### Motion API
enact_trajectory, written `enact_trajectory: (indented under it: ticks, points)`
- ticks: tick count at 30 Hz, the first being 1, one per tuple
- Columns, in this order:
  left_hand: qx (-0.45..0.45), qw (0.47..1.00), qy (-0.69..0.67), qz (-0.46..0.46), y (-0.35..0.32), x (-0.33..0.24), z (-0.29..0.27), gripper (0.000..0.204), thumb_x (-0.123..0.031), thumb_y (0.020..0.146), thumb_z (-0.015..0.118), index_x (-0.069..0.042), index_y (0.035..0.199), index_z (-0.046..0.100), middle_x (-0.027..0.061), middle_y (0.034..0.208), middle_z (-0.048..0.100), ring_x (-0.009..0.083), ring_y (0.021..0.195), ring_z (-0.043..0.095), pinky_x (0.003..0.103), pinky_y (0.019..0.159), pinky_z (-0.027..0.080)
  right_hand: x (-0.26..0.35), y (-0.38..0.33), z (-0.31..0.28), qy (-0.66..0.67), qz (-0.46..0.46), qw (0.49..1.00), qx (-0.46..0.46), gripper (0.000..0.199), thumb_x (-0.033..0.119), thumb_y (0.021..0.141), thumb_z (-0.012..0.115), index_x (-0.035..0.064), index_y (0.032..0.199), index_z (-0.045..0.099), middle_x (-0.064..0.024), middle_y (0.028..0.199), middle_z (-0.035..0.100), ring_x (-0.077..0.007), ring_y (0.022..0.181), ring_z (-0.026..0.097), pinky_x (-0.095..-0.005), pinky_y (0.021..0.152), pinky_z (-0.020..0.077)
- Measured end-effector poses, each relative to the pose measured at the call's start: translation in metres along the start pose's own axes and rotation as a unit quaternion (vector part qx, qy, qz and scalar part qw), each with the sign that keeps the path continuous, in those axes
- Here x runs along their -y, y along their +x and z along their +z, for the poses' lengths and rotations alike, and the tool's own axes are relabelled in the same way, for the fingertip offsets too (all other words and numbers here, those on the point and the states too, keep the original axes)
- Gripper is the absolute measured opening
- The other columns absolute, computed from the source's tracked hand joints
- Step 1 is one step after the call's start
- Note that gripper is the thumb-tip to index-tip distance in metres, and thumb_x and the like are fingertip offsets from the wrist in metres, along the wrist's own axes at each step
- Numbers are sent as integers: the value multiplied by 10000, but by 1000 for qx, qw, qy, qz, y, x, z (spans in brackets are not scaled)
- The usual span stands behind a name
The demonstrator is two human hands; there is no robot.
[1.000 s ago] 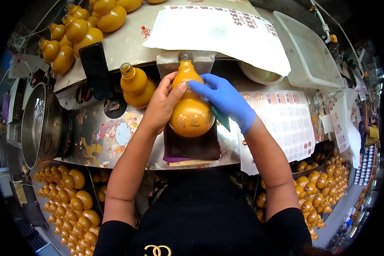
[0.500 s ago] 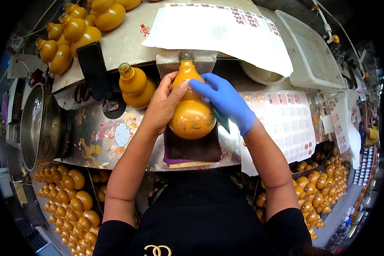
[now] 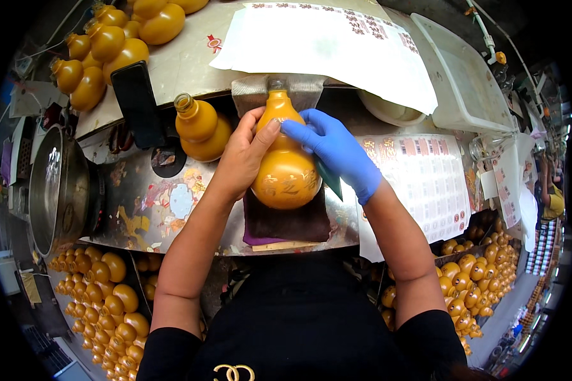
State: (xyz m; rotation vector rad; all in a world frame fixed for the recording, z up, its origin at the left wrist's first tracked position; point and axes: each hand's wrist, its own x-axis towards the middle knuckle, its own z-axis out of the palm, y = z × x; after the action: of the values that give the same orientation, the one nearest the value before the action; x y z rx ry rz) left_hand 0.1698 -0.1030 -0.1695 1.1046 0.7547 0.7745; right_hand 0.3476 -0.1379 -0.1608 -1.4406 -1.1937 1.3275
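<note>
A yellow-brown gourd-shaped bottle (image 3: 285, 174) with gold characters lies on a dark pad (image 3: 287, 222), its glass mouth pointing away from me. My bare left hand (image 3: 243, 152) wraps the left of its waist, thumb on the front. Opposite it, my right hand (image 3: 337, 149) in a blue glove grips the upper right side, thumb pressed near the waist beside the left thumb. Under the gloved fingers a green flat piece (image 3: 329, 180), perhaps a scraper, sticks out along the bottle's side; how it is held is hidden. Behind the neck lies a grey cloth (image 3: 243, 93).
Another gourd bottle (image 3: 200, 130) stands left of my hand, beside a phone (image 3: 136, 95) on a stand. Sticker sheets (image 3: 416, 190) lie at right, with more white sheets (image 3: 311, 47) behind. A metal pan (image 3: 47, 184) is far left; a plastic tub (image 3: 467, 76) is back right. Many bottles fill both lower sides.
Almost nothing differs. Both hands keep the same hold, and the bottle has shifted very slightly toward me.
</note>
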Motion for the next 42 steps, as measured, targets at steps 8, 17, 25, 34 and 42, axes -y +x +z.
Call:
enact_trajectory:
  ticks: [8,17,25,34,42]
  points:
    - [23,999,-32,18,1,11,-7,501,-335,999,495,5,1351,390,98,1202,552,133,1081,545,259,920,448,-2,-4,2,57,-14,998,7,475,424,851,702,-14,1012,615,24,695,516,-43,645,453,-213,604,402]
    - [37,999,-12,-36,0,-8,-1,565,-341,980,532,10,1386,360,97,1224,543,144,1105,540,271,938,445,-27,4,-3,174,-13,984,39,424,453,960,529,38,972,615,7,796,524,-70,745,468,-215,690,411]
    - [53,998,-32,-21,-2,-5,-2,597,-353,967,557,9,1394,350,104,1237,534,153,1119,533,279,943,445,-9,-4,1,101,-40,994,22,436,454,949,547,25,978,620,0,802,534,-79,741,474,-226,689,417]
    - [59,997,-45,-24,-4,-8,-3,584,-350,978,533,-1,1403,340,101,1255,524,151,1139,521,274,964,429,6,-9,1,44,-16,999,21,467,467,948,539,11,1004,622,-18,813,547,-92,751,489,-234,698,425]
    - [47,998,-11,-30,-2,-9,0,567,-353,975,535,5,1381,366,98,1224,537,144,1113,531,275,950,435,2,-9,-1,63,-19,997,29,501,487,955,511,3,1030,618,-25,825,550,-100,765,495,-241,714,429]
